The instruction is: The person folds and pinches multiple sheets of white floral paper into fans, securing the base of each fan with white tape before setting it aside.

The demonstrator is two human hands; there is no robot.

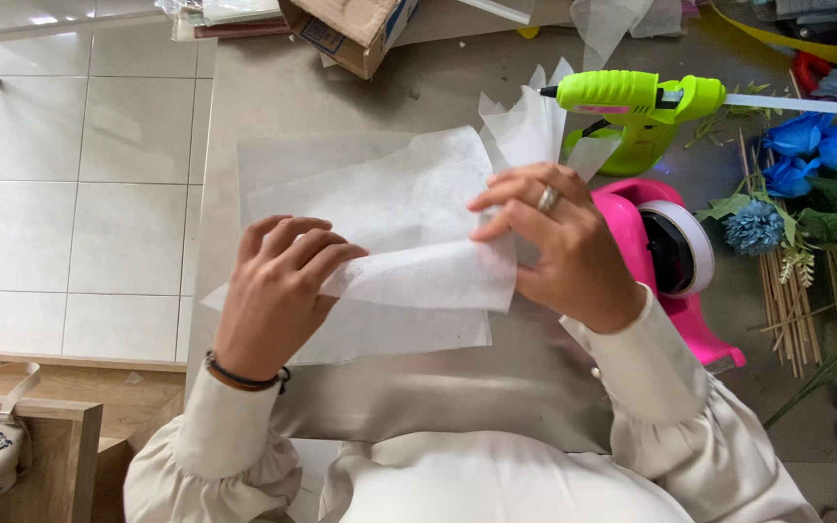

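Near the middle of the frame, both hands are working a sheet of thin white tissue paper (409,242) over a grey table (273,97). The left hand (278,291), at lower centre-left, is curling its fingers around the folded lower edge and pinching it, while the right hand (554,242), wearing a ring, is gripping the same fold at its right end between thumb and fingertips. More loose sheets are lying flat beneath and fanning up toward the upper centre. A lime-green glue gun (636,107) is standing on its rest in the upper right, its nozzle pointing left toward those upturned sheets, and a pink tape dispenser (675,261) is sitting just beside the right wrist. Blue artificial flowers (816,145) and wooden sticks (787,300) are lying along the right edge. As a judgement: the paper looks flimsy, so uneven pulling between the hands could tear or crease it, and a lifted corner could brush the glue gun's tip if it is hot.
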